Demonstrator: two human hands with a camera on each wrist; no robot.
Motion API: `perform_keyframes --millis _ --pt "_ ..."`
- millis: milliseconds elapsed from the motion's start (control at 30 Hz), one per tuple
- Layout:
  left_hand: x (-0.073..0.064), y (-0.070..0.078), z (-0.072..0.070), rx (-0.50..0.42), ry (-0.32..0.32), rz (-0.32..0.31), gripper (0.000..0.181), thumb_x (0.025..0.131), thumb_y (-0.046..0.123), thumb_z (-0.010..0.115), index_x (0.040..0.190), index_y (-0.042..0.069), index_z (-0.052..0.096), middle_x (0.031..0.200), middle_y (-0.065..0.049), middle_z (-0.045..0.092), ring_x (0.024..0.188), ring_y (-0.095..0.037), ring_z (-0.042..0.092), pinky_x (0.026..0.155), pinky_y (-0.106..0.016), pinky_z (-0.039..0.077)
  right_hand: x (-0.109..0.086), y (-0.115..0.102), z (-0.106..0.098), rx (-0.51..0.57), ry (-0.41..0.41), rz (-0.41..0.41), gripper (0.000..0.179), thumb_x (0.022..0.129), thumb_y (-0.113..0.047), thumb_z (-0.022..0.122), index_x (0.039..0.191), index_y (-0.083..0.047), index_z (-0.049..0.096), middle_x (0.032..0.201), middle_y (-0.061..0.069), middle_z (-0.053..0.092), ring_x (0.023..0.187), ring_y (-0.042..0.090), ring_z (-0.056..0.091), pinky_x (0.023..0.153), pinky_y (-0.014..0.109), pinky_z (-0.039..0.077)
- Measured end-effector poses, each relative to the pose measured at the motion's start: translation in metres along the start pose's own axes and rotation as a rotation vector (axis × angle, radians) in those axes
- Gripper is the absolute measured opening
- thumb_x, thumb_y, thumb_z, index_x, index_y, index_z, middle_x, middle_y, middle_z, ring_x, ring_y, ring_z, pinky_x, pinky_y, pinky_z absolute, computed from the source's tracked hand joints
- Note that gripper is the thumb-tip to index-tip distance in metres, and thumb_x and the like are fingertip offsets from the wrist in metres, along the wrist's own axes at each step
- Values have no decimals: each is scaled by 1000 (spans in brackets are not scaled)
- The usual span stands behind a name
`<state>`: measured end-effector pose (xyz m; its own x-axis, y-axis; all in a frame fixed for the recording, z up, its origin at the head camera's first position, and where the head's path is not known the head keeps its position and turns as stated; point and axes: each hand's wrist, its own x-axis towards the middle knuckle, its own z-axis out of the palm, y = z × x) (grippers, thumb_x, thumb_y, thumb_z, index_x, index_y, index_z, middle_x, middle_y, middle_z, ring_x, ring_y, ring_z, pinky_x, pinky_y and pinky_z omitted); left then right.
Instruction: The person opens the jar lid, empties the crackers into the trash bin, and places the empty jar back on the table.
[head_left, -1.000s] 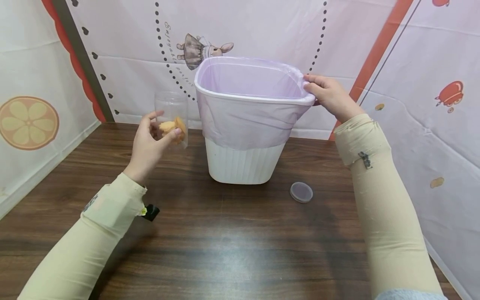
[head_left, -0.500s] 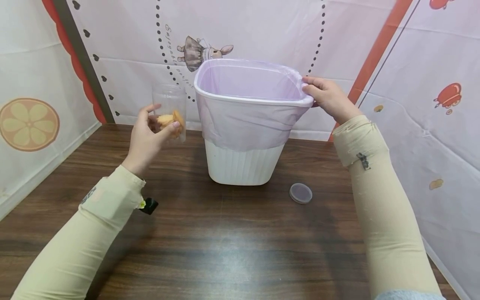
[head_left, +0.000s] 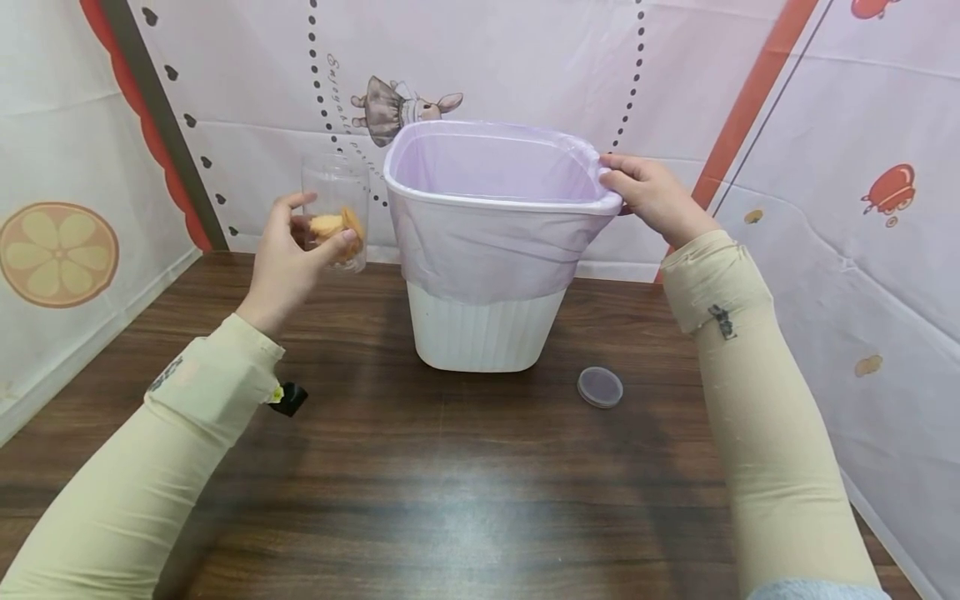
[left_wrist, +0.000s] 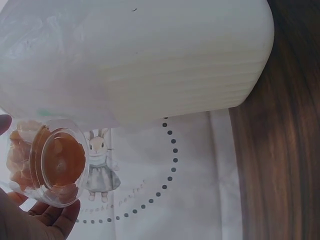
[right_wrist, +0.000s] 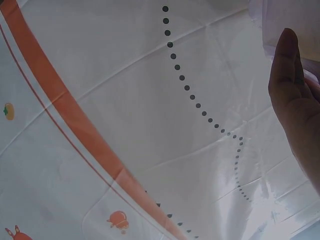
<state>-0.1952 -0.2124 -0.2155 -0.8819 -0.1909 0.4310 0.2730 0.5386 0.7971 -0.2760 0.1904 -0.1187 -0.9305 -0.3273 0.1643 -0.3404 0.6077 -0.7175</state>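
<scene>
My left hand (head_left: 283, 258) grips a clear plastic jar (head_left: 336, 177), raised above the table to the left of the bin. Orange-yellow pieces (head_left: 339, 233) lie in its lower part; their kind is hard to tell. In the left wrist view the jar's round base (left_wrist: 62, 162) faces the camera, with fingers (left_wrist: 66, 217) around its side. A white trash bin (head_left: 483, 333) stands upright, a translucent purple bag (head_left: 495, 254) folded over its rim. With thumb and fingers, my right hand (head_left: 660, 200) holds the bin's right rim and the bag. The right wrist view shows this hand (right_wrist: 295, 95) only partly.
A round clear lid (head_left: 600, 387) lies flat on the dark wood table (head_left: 465, 467), right of the bin's foot. Printed white cloth (head_left: 510, 50) hangs behind the bin and along both sides. A small black object (head_left: 289, 400) sits at the left wrist.
The left hand has lifted the jar a little higher, moving slightly left. The right hand keeps its hold on the bin's rim, and the lid lies where it was.
</scene>
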Motion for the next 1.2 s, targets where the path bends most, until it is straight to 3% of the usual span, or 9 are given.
perform_keyframes --millis 467,1200 --pt "7 10 -3 9 -6 6 75 86 43 68 145 13 33 102 3 43 88 -8 43 73 -17 38 0 -1 1 8 27 -6 55 100 -30 41 148 -4 34 151 18 37 102 3 53 79 12 48" --pt "15 19 -8 36 -6 20 74 86 39 69 145 11 33 100 4 42 87 -7 42 73 -17 38 -1 -1 1 0 18 -5 55 100 -31 40 149 -5 33 149 19 39 94 -2 53 84 17 48"
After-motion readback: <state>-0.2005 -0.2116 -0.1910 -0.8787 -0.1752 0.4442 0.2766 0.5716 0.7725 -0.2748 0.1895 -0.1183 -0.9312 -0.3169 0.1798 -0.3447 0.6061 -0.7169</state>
